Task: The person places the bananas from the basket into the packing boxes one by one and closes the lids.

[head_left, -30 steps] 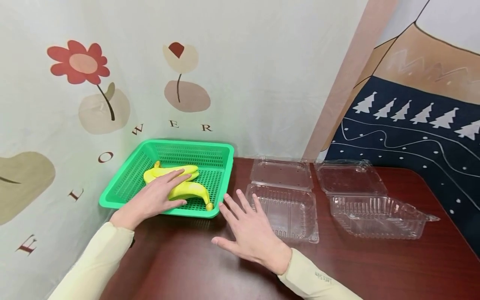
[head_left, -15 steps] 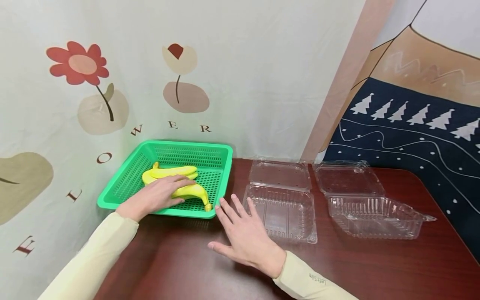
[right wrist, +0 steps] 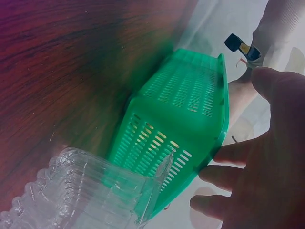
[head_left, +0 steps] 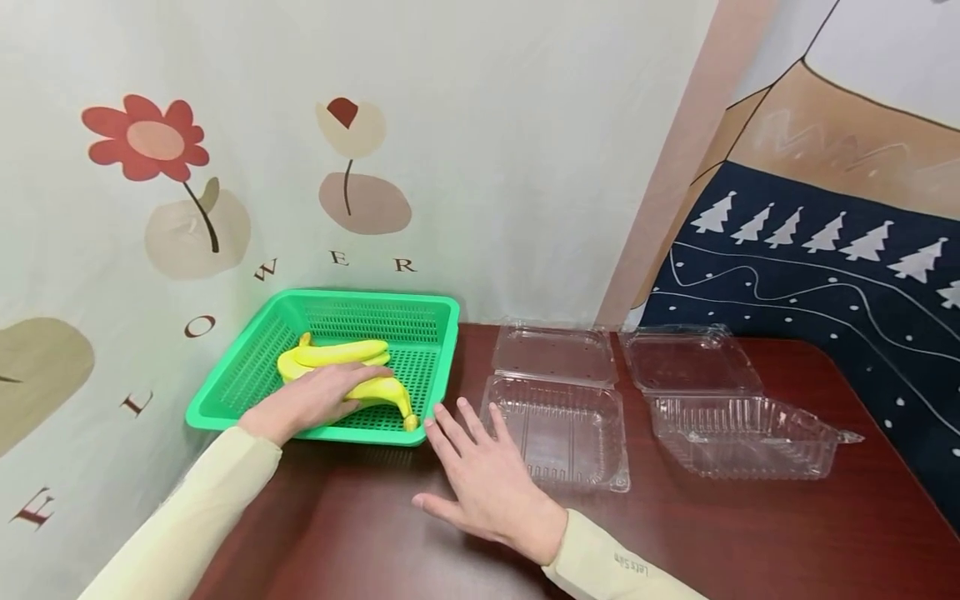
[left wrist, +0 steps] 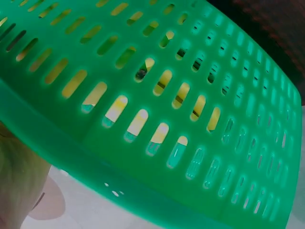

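A green slotted basket (head_left: 450, 333) holds yellow bananas (head_left: 345, 353). My left hand (head_left: 315, 400) reaches over its front rim and grips the front banana (head_left: 390, 392), fingers over the top and thumb on the near side. The palm hides part of this banana. Through the basket wall slots in the left wrist view, yellow bananas (left wrist: 74, 83) show, with a bit of the hand at the lower left. My right hand (head_left: 495, 483) is spread with straight fingers by the basket's front right corner; it holds nothing. Whether its fingertips touch the rim I cannot tell.
Two clear plastic clamshell boxes stand with lids laid back: one box (head_left: 558, 433) just beyond my right hand, another box (head_left: 750, 437) farther right. Under everything is a dark red wooden table (head_left: 720, 542). A printed curtain (head_left: 510, 167) hangs behind.
My left hand has settled lower and slightly right onto the front banana, its fingers now bent round it. The right hand stays spread by the basket corner. The head view has shifted a little.
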The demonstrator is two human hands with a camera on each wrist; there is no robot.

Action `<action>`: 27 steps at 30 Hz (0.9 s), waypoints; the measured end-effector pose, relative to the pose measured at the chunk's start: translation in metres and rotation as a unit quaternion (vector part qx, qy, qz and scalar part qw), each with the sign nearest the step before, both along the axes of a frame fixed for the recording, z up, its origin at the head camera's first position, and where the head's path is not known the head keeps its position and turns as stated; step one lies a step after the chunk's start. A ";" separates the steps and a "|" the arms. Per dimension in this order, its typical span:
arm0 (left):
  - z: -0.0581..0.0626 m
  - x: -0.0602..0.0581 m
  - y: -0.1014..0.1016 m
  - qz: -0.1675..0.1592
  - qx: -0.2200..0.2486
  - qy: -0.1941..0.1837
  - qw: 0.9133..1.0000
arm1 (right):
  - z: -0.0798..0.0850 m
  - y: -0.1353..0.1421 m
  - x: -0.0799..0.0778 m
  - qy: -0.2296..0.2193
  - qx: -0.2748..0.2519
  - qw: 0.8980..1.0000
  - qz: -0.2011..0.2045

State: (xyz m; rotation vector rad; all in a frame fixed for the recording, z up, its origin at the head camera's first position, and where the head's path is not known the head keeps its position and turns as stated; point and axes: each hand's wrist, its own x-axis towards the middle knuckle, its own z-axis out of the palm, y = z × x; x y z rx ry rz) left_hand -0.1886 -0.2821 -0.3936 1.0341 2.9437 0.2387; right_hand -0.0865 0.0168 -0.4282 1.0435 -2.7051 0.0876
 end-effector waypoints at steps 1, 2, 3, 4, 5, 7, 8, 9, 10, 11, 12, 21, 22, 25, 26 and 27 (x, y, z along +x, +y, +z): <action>-0.001 0.001 -0.001 0.001 0.000 0.001 1.000 | -0.001 0.000 0.001 -0.001 -0.001 1.000 0.001; -0.001 0.002 -0.001 0.001 0.001 0.004 1.000 | -0.001 0.000 0.001 0.000 -0.002 1.000 0.001; -0.001 0.004 -0.002 0.002 0.003 0.009 1.000 | -0.002 -0.001 0.001 0.000 -0.003 1.000 0.001; -0.001 0.005 -0.003 0.003 0.005 0.012 1.000 | -0.002 -0.001 0.001 0.002 -0.003 1.000 0.001; 0.000 0.006 -0.004 0.003 0.008 0.016 1.000 | -0.003 -0.001 0.001 0.004 -0.004 1.000 0.000; 0.001 0.008 -0.005 0.003 0.012 0.026 1.000 | -0.003 -0.001 0.001 0.006 -0.004 1.000 0.000; 0.003 0.009 -0.005 0.004 0.011 0.031 0.999 | -0.003 -0.001 0.001 0.007 -0.004 1.000 0.000; 0.004 0.010 -0.006 0.005 0.011 0.036 0.999 | -0.003 0.000 0.001 0.007 -0.004 1.000 0.000; 0.005 0.010 -0.006 0.006 0.010 0.041 0.999 | -0.003 0.000 0.001 0.006 -0.005 1.000 0.000; 0.007 0.011 -0.006 0.005 0.009 0.047 0.999 | -0.003 0.000 0.001 0.007 -0.005 1.000 0.000; 0.009 0.012 -0.005 0.003 0.009 0.053 0.999 | -0.003 0.001 0.001 0.006 -0.006 1.000 -0.001; 0.025 0.017 0.000 -0.025 0.011 0.121 0.992 | -0.005 0.013 0.005 -0.004 -0.026 1.000 -0.015; 0.027 0.017 0.001 -0.030 0.014 0.131 0.991 | -0.004 0.015 0.006 -0.005 -0.028 0.999 -0.017; 0.033 0.018 0.003 -0.042 0.020 0.162 0.986 | 0.000 0.023 0.008 -0.004 -0.032 0.999 -0.021; 0.036 0.018 0.004 -0.044 0.022 0.169 0.984 | 0.002 0.026 0.008 -0.003 -0.034 0.999 -0.023; 0.038 0.019 0.005 -0.045 0.022 0.176 0.983 | 0.003 0.029 0.008 -0.001 -0.035 0.999 -0.024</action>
